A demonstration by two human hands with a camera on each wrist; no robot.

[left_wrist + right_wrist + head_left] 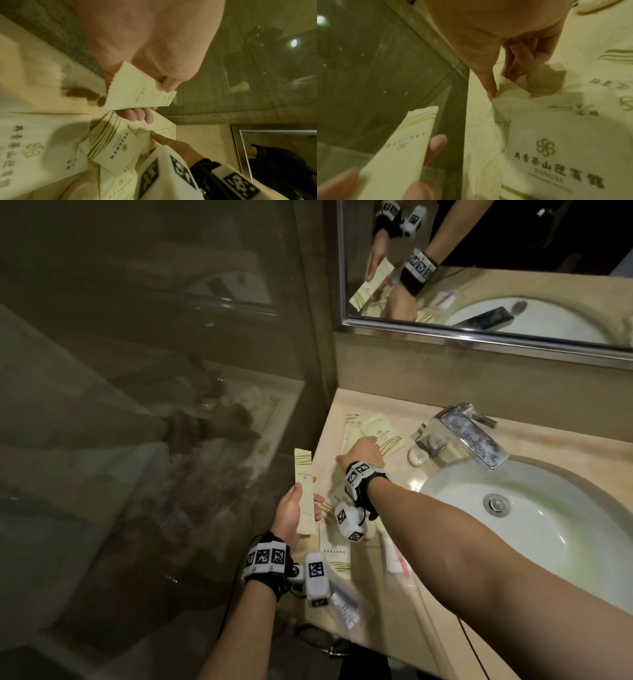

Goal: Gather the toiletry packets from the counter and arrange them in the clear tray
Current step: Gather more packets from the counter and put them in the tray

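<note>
**Reaching into the corner, one sachet in hand**

Holding a long sachet (304,491) upright in the left hand (294,517), thumb on one face and fingers behind, just off the counter's (416,604) left edge, beside the glass panel (154,371). Stretching the right hand (363,450) to the back left corner, where the packets (375,433) are lying overlapped. Little room there: wall behind, glass to the left, tap (466,433) and basin (548,525) close on the right. More packets (335,546) lying nearer, under the right wrist, with a clear bag (346,604) at the front edge.

Seeing only the back of the right hand from the head. Showing more from the right wrist: forefinger (489,86) extended onto a packet corner (510,94), other fingers curled in, gripping nothing. Confirming from the left wrist that fingertip touching the packet edge, and the sachet's (135,89) serrated end pinched. Not making out the clear tray in any view.
</note>
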